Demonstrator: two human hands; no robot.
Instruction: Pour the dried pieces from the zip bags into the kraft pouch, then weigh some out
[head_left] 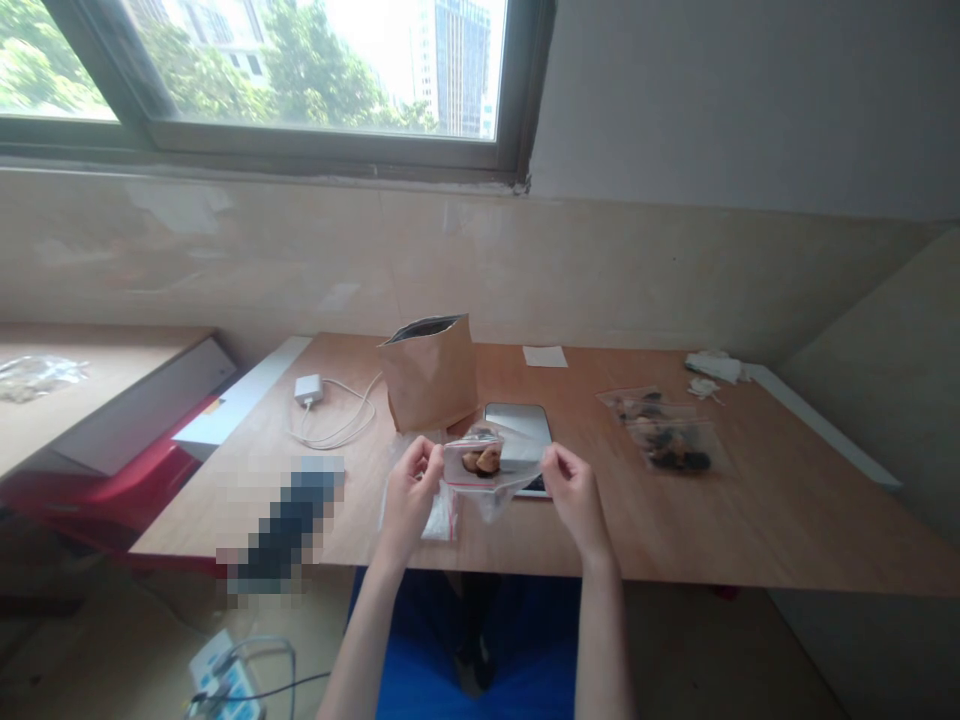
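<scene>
While a clear zip-top bag is held up just above the tabletop, two or three glossy brown pieces are seen gathered inside it, though their kind cannot be made out. A red-lined strip crosses the creased plastic below them, and a slack flap of film hangs lower down; whether the seal is closed cannot be told. The bag is pinched at its left side by the left hand and at its right side by the right hand, both closed on the plastic rather than spread open.

A smartphone is laid on the tabletop just behind the bag, and a small plastic packet is partly covered by the left hand. A kraft paper bag stands upright beyond them. Farther right, a second plastic bag of dark pieces is laid flat, while a white charger and its cable are placed to the left.
</scene>
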